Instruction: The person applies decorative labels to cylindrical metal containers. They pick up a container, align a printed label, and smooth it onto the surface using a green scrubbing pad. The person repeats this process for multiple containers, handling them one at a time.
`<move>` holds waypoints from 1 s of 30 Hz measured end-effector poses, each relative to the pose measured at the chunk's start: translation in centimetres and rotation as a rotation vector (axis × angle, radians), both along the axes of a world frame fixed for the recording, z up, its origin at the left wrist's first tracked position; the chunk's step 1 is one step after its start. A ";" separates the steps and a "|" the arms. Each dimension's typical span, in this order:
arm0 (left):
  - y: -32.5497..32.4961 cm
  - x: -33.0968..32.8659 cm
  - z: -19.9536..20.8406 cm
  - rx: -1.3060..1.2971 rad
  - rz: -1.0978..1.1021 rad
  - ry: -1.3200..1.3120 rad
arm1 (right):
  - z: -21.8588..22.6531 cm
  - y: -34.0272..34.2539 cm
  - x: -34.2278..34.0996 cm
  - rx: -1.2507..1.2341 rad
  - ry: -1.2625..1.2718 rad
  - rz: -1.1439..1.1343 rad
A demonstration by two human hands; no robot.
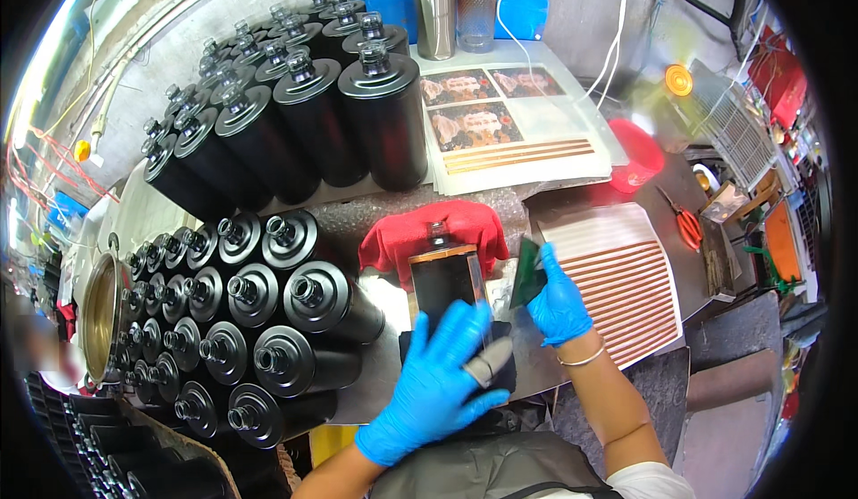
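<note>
A black glass bottle [438, 286] lies in front of me with its neck pointing away, resting against a red cloth [386, 235]. A copper-coloured strip [444, 253] runs across its shoulder end. My left hand [433, 387], in a blue glove with a grey wrap round one finger, is spread over the near part of the bottle; motion blurs its fingertips, and whether they press on it I cannot tell. To the right of the bottle, my right hand [560, 301], also blue-gloved, grips a flat dark green scraper-like piece [527, 274].
Many upright black bottles [384, 115] crowd the back left, and more [326, 298] stand at the left. A sheet of copper strips [621, 298] lies on the right. Behind are printed sheets [474, 126], a steel flask [435, 16], a red container [636, 155] and red-handled scissors [686, 228].
</note>
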State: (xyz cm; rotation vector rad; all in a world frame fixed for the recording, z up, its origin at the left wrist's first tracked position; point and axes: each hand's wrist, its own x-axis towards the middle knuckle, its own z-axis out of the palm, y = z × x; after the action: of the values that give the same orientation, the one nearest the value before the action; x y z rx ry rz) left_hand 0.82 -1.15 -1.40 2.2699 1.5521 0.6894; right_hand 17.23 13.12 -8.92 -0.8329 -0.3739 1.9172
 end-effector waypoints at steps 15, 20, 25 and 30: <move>-2.7 -2.0 -6.4 0.304 -0.023 -0.286 | 6.8 0.2 -6.0 0.809 -0.904 -0.079; -3.4 -0.6 -4.8 0.329 0.135 0.024 | 5.1 0.3 -6.1 0.762 -0.848 -0.100; -1.6 -0.1 -4.7 0.335 0.011 0.129 | 5.1 0.3 -5.8 0.680 -0.768 -0.113; -5.3 -1.6 -8.5 0.102 0.410 -0.200 | 3.4 0.6 -6.9 0.794 -0.759 -0.181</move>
State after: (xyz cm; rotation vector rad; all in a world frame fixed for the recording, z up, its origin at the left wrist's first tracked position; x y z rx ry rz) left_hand -0.82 -6.49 -9.89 1.8879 1.9355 1.0873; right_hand 10.33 13.73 -5.52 -0.9551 -1.3554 1.0537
